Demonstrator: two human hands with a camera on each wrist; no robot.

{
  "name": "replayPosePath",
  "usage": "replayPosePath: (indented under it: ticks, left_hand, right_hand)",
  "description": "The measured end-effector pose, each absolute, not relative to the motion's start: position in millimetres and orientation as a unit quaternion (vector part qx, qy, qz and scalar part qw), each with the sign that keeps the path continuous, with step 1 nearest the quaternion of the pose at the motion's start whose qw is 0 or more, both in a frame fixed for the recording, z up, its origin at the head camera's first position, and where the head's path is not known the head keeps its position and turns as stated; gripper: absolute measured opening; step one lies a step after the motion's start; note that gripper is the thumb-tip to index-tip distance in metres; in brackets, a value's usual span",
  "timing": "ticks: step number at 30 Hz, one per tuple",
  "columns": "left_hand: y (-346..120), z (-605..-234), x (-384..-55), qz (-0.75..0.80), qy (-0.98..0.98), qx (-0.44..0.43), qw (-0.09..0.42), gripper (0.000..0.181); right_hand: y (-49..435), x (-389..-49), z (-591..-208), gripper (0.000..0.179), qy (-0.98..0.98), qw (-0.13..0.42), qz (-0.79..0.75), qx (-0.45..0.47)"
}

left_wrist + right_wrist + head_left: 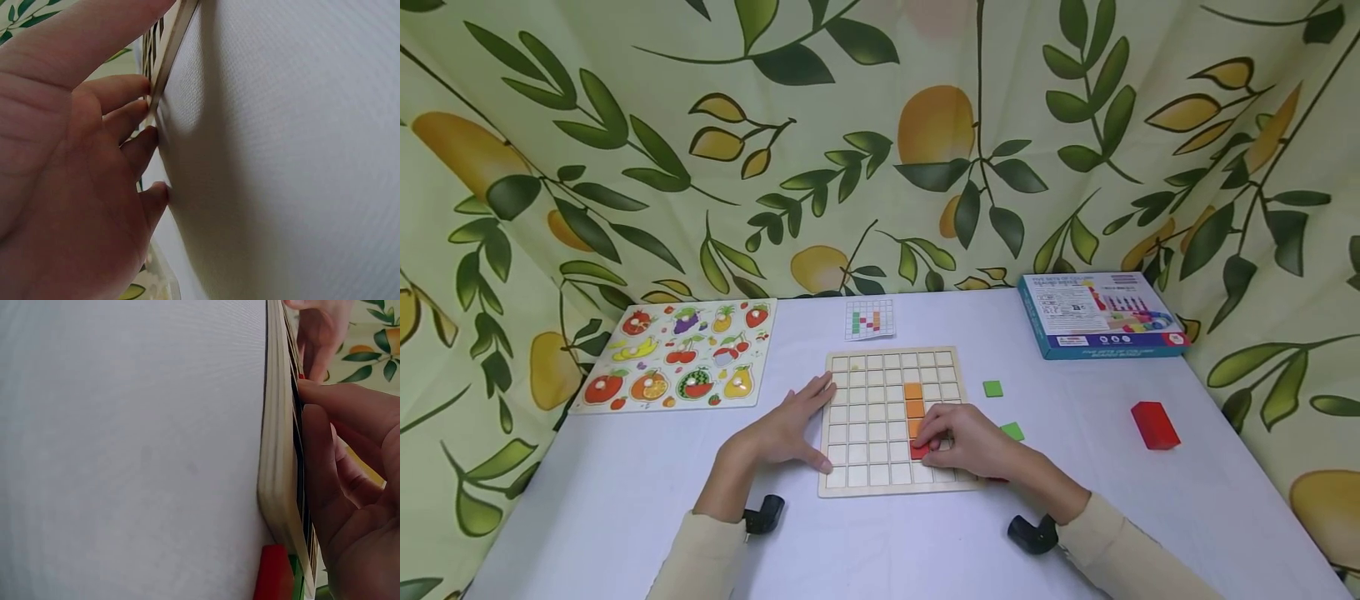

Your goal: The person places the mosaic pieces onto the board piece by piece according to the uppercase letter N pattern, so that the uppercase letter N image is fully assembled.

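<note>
A square wooden grid board (857, 490) lies flat on the table. Three orange square tiles (913, 391) fill cells one below another in a column right of its middle. Directly beneath them is a red square tile (919, 451), pinched by the thumb and forefinger of my right hand (973, 437) at its cell; in the right wrist view only a sliver of red shows by the fingertips (306, 387). My left hand (782, 429) spreads along the board's left edge, its thumb and fingertips touching the frame, and the left wrist view shows those fingers (134, 115) against the rim.
Two green tiles (992, 389) lie right of the board, and a red block (1156, 426) farther right. Behind the board stands a small pattern card (870, 320). A fruit puzzle board (673, 354) occupies the back left, a blue box (1101, 315) the back right, before a leafy curtain.
</note>
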State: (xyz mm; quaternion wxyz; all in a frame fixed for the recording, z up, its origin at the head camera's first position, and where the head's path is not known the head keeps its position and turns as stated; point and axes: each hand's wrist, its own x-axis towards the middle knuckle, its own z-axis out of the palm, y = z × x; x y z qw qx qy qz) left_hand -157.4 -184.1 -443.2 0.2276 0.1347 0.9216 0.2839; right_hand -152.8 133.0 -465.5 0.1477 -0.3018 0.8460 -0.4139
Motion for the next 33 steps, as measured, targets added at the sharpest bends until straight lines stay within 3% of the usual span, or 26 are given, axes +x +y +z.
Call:
replayPosePath:
  ticks: [33]
  left_hand:
    - [-185.6,-443.0,-156.4,0.286,0.920,0.142,0.226,0.122]
  right_hand:
    - [133.5,-150.7,-459.5,0.018,0.851,0.164,-0.399,-0.299]
